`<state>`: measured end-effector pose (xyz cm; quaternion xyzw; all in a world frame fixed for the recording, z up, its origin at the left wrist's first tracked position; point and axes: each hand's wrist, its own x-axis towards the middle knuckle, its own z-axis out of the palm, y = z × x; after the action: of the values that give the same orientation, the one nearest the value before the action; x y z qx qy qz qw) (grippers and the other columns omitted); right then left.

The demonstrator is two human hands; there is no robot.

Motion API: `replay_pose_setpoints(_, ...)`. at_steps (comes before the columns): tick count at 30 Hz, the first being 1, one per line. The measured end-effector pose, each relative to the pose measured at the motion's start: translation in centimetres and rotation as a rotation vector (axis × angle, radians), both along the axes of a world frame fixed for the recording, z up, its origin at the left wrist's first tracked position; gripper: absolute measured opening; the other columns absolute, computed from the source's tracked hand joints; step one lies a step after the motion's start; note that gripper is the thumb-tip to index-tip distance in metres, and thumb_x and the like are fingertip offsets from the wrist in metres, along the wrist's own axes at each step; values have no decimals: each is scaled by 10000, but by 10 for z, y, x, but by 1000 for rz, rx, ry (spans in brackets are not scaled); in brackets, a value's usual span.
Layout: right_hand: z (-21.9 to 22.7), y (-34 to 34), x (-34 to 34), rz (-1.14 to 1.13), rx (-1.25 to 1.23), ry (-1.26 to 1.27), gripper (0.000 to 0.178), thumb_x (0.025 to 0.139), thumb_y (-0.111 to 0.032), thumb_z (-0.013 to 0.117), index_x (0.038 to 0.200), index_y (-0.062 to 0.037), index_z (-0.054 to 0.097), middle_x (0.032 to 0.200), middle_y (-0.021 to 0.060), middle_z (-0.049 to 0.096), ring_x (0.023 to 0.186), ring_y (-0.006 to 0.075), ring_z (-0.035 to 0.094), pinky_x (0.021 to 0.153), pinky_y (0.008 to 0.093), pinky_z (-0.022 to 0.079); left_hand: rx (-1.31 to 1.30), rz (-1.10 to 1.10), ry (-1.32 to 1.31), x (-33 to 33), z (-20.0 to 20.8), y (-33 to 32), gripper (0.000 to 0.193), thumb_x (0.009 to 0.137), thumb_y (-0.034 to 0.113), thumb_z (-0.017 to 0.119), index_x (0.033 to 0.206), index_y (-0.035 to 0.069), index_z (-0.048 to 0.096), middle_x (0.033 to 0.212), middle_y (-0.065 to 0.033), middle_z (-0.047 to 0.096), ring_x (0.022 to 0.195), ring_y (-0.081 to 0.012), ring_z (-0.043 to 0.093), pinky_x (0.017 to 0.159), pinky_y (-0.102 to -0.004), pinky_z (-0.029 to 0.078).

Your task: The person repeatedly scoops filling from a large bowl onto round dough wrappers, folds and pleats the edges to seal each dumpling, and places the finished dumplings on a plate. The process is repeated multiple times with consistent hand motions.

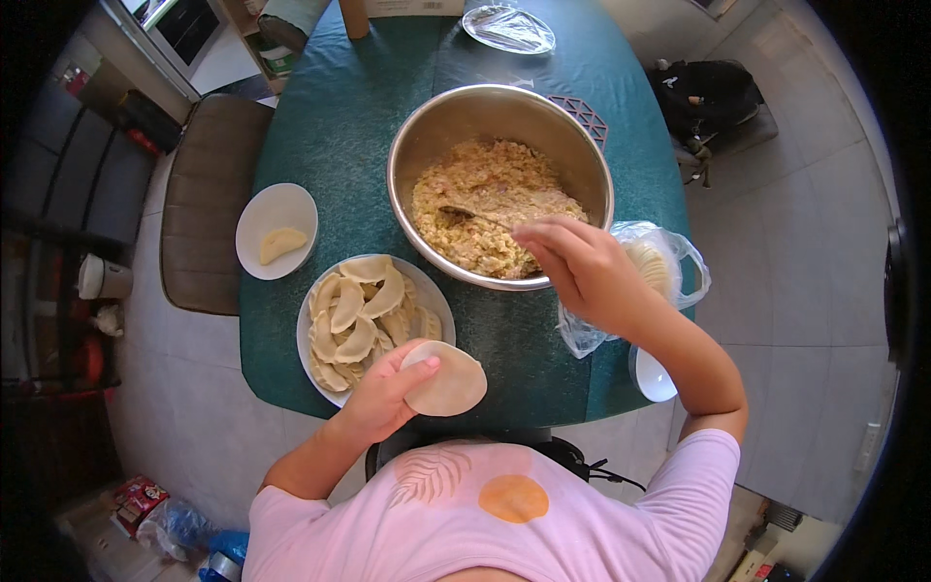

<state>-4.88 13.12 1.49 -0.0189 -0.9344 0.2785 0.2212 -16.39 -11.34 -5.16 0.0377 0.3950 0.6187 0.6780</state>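
A round, flat dumpling wrapper (454, 382) lies across the fingers of my left hand (386, 390), held there by the thumb at its edge. My right hand (580, 264) grips the handle of a metal spoon (470, 211) over the near rim of a large steel bowl (401, 160). The spoon's head dips into the minced filling (504, 184) in that bowl. Just left of my left hand, a white plate (441, 299) carries several folded dumplings (354, 310). Below my right forearm, a clear plastic bag (700, 281) contains a stack of round wrappers (648, 267).
A white bowl (262, 204) with one dumpling (281, 244) stands left on the green-covered table (339, 126). A small white bowl (652, 376) sits by the right edge. Behind the steel bowl are a lattice trivet (587, 118) and a plastic-wrapped plate (507, 29).
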Motion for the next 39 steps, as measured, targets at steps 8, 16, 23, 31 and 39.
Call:
replay_pose_setpoints(8,4,-17,13,-69,-218,43,113,888,-30,544,983,19,579,859,167,614,747,295,627,641,349,500,-7,34,5,-3,-2,0,287,954,158,470,1185,-11,472,1147,-110,570,1044,-185,580,912,-338,475)
replay_pose_setpoints(16,-9,-28,10,-211,-711,7,189,968,-108,453,984,50,555,760,120,636,717,165,654,645,270,521,123,261,171,-18,9,36,334,959,118,432,1252,-44,419,1285,-152,494,1109,-226,554,946,-372,470)
replay_pose_setpoints(23,-9,-39,17,-237,-1047,-65,219,985,-113,404,1058,80,478,815,142,634,740,178,666,670,269,553,143,287,162,-21,10,39,310,966,136,425,1219,-42,429,1295,-161,488,1126,-244,543,952,-390,469)
replay_pose_setpoints(31,-27,-72,30,-243,-951,9,219,990,-100,361,1079,72,463,825,167,641,747,207,679,666,286,570,137,311,134,-21,15,39,293,969,152,429,1197,-32,435,1284,-168,497,1137,-253,537,954,-391,465)
replay_pose_setpoints(39,-27,-72,16,-336,-1350,108,275,1002,-165,340,1085,79,435,869,206,638,777,260,680,702,316,572,100,331,152,-22,11,38,361,968,154,409,1263,-56,403,1252,-201,515,1125,-289,550,964,-414,455)
